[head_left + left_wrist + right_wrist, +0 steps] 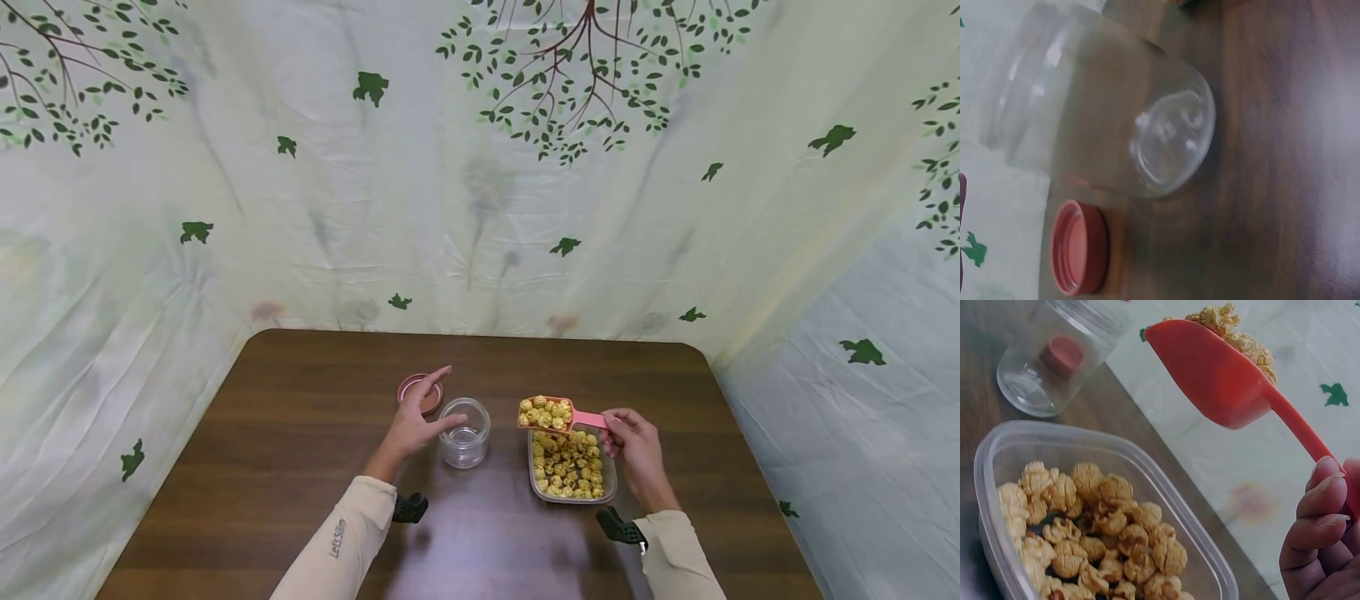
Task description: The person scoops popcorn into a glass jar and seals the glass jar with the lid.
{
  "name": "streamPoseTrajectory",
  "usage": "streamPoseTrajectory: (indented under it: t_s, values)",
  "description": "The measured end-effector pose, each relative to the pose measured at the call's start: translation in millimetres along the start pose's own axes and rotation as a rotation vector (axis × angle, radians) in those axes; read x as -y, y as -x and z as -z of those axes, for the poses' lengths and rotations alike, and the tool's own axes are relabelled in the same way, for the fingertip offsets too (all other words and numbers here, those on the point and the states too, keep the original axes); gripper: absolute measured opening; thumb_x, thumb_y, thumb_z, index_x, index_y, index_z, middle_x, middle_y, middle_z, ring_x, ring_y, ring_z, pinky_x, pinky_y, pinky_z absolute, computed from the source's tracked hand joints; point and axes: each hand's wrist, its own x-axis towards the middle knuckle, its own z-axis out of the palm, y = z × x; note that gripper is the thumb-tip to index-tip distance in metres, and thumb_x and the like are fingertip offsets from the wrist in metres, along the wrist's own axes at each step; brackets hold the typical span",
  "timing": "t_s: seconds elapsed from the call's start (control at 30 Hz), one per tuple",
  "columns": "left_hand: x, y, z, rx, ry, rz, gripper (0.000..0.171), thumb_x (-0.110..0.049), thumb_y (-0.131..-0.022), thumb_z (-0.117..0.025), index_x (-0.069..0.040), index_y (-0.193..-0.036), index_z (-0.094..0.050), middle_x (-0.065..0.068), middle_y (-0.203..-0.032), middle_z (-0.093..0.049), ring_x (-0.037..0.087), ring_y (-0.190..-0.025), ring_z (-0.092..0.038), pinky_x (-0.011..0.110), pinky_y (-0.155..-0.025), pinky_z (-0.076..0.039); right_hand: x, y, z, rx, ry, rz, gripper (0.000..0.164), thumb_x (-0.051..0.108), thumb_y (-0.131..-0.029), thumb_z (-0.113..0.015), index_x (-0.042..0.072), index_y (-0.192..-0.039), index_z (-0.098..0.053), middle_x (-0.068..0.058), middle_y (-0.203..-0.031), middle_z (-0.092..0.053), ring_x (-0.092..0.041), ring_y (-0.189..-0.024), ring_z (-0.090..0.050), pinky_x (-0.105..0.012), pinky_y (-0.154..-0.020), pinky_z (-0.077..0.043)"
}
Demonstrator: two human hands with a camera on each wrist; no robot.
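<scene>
My right hand (633,450) grips the handle of a red scoop (1210,381), heaped with caramel popcorn (543,412). The scoop is held level above a clear plastic container (985,481) that has more popcorn (1110,537) in it. To the left, a clear glass jar (465,450) stands upright and uncapped, with nothing inside. My left hand (408,429) is beside the jar, fingers extended and spread from the thumb, whose tip overlaps the jar's rim in the head view. Behind that hand lies a round red lid (1079,250), partly covered by the fingers in the head view.
All of this is on a brown wooden table (300,467). A pale curtain (337,208) printed with leaves hangs behind the table's far edge and along both sides. Each wrist wears a black strap (621,527).
</scene>
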Motion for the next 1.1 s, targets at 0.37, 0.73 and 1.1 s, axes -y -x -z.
streamPoseTrajectory:
  t_s: [0.37, 0.73, 1.1]
  values:
    - [28.0, 15.0, -3.3, 0.051, 0.011, 0.022, 0.079, -0.012, -0.073, -0.084, 0.000, -0.140, -0.045, 0.021, -0.144, -0.045, 0.045, -0.130, -0.041, 0.058, -0.109, -0.027, 1.0, -1.0, -16.8, 0.016, 0.009, 0.010, 0.013, 0.010, -0.100, -0.051, -0.001, -0.097, -0.058, -0.001, -0.066, -0.057, -0.010, -0.054, -0.050, -0.023, -0.049, -0.042]
    - [40.8, 24.7, -13.6, 0.057, 0.050, 0.066, 0.089, -0.009, -0.065, -0.089, 0.001, -0.141, -0.043, 0.024, -0.140, -0.048, 0.042, -0.128, -0.044, 0.059, -0.107, -0.029, -1.4, -4.6, -33.5, 0.047, -0.014, 0.026, 0.012, 0.009, -0.099, -0.052, 0.001, -0.094, -0.059, -0.001, -0.065, -0.058, -0.010, -0.054, -0.050, -0.022, -0.049, -0.041]
    - [29.5, 29.2, -15.6, 0.046, 0.033, 0.129, 0.090, -0.005, -0.064, -0.089, 0.001, -0.142, -0.043, 0.022, -0.138, -0.050, 0.041, -0.125, -0.046, 0.057, -0.106, -0.031, -1.0, -10.2, -49.5, 0.078, -0.026, 0.017, 0.013, 0.009, -0.099, -0.052, -0.001, -0.094, -0.058, -0.002, -0.065, -0.057, -0.011, -0.053, -0.049, -0.022, -0.048, -0.041]
